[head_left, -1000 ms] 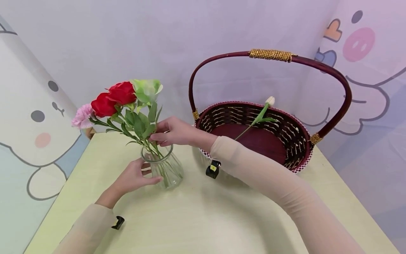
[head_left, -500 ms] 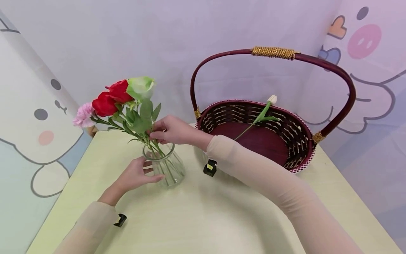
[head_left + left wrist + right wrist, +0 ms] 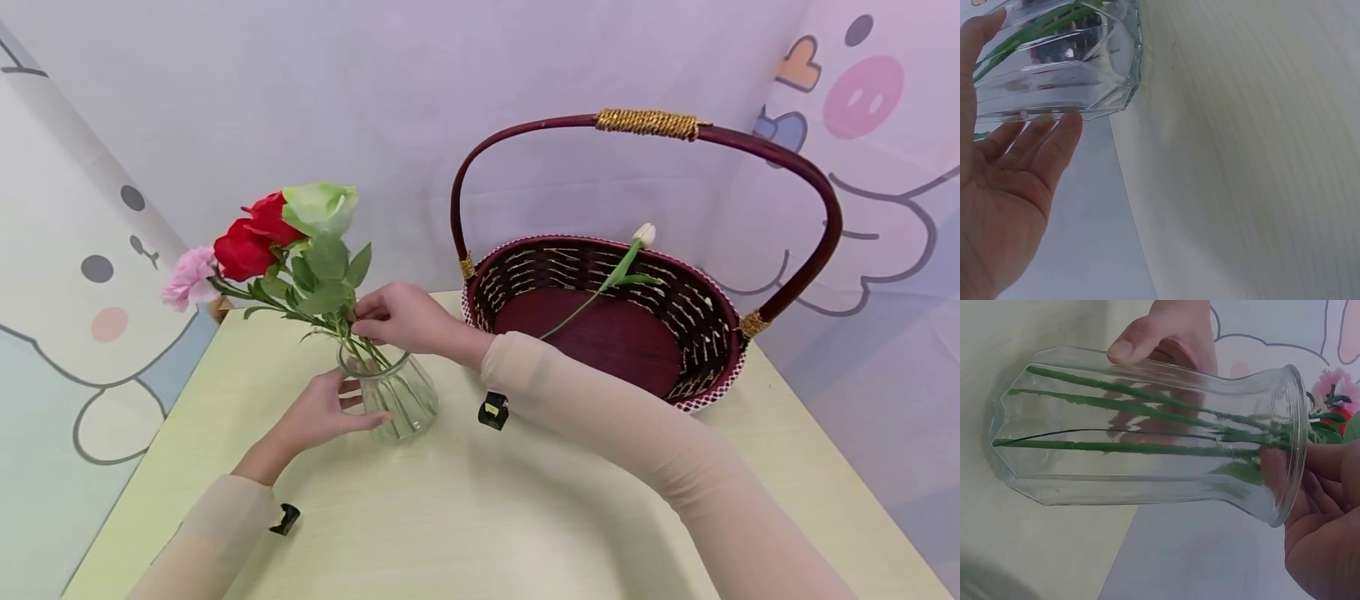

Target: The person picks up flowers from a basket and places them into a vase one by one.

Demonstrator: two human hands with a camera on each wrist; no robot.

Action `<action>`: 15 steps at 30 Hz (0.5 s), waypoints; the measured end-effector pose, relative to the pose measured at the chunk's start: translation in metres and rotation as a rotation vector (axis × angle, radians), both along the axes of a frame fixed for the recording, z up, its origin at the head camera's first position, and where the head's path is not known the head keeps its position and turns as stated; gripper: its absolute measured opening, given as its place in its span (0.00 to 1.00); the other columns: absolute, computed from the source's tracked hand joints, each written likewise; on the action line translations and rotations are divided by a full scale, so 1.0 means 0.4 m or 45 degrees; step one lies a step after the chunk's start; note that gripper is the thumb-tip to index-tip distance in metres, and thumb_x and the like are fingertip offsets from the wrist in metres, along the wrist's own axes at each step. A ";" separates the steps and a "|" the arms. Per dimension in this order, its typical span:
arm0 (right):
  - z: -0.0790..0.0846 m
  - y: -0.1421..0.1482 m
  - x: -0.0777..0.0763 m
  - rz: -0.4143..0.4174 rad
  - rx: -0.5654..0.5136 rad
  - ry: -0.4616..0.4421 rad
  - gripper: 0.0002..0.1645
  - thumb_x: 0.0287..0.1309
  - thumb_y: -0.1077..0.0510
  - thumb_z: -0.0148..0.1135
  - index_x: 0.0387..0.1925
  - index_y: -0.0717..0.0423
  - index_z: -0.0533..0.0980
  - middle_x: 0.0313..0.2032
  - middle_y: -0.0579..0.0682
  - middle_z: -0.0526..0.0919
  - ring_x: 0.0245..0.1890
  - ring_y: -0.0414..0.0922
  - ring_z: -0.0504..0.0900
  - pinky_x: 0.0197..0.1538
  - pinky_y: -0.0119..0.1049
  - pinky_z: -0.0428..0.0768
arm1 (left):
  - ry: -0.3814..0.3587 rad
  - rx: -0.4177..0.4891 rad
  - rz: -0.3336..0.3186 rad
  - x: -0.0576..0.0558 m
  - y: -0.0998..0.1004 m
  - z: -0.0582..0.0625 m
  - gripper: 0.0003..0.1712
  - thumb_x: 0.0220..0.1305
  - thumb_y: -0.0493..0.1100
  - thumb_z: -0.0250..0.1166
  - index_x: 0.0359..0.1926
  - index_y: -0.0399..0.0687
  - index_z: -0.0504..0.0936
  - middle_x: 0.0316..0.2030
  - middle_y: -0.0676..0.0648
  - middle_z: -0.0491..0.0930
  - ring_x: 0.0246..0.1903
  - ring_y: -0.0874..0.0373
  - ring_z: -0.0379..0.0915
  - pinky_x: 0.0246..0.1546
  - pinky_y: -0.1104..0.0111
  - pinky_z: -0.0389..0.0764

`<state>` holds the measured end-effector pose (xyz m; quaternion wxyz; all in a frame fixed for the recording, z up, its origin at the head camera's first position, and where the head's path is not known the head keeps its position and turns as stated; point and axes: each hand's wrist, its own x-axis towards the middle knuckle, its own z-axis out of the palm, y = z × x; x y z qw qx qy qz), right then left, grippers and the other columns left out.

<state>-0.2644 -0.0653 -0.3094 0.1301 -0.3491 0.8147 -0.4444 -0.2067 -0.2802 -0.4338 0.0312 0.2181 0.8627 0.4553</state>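
A clear glass vase (image 3: 408, 410) stands on the table's left half, several green stems (image 3: 1172, 449) reaching down to its base. My left hand (image 3: 318, 412) holds the vase from the left, thumb in front and fingers on the far side. Just above the rim, my right hand (image 3: 408, 317) pinches the stem of a pale green-white rose (image 3: 322, 207). Two red roses (image 3: 243, 250) and a pink carnation (image 3: 189, 279) lean out to the left. In the right wrist view, the right hand's (image 3: 1329, 525) fingertips are at the vase mouth, partly behind glass.
A dark red woven basket (image 3: 622, 342) with a tall arched handle (image 3: 795, 167) stands right of the vase, behind my right forearm. One white tulip (image 3: 643, 235) leans inside it, its bloom over the back rim. A printed curtain (image 3: 405, 100) hangs behind the table (image 3: 465, 517).
The green-white rose has shifted left and slightly down, closer against the red roses, while my right hand keeps its pinch on the stem. My left hand and the vase stay nearly still.
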 end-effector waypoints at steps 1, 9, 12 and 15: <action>0.000 -0.001 0.002 -0.014 0.000 0.004 0.14 0.70 0.59 0.63 0.51 0.63 0.83 0.45 0.52 0.89 0.40 0.41 0.88 0.42 0.23 0.83 | 0.003 0.000 0.000 0.000 0.000 -0.001 0.38 0.53 0.47 0.81 0.62 0.47 0.72 0.56 0.45 0.78 0.56 0.45 0.80 0.53 0.59 0.84; 0.001 -0.001 0.007 -0.030 -0.003 0.028 0.15 0.69 0.59 0.65 0.53 0.63 0.82 0.47 0.53 0.88 0.41 0.37 0.87 0.44 0.22 0.82 | -0.014 0.007 0.004 0.001 0.000 -0.001 0.39 0.54 0.47 0.81 0.63 0.45 0.71 0.57 0.43 0.78 0.56 0.43 0.79 0.53 0.58 0.84; -0.001 0.000 0.005 -0.043 -0.009 0.041 0.15 0.69 0.59 0.65 0.53 0.62 0.82 0.47 0.51 0.88 0.42 0.35 0.86 0.45 0.21 0.81 | -0.016 0.010 0.008 0.002 0.000 0.000 0.38 0.53 0.47 0.81 0.62 0.46 0.72 0.57 0.43 0.78 0.56 0.44 0.79 0.53 0.59 0.84; -0.003 0.001 0.003 -0.061 -0.041 0.051 0.15 0.70 0.59 0.64 0.54 0.61 0.83 0.45 0.49 0.89 0.41 0.34 0.86 0.45 0.21 0.81 | -0.009 0.008 0.008 0.000 -0.001 -0.002 0.38 0.53 0.47 0.81 0.61 0.45 0.72 0.57 0.43 0.78 0.56 0.44 0.79 0.54 0.59 0.84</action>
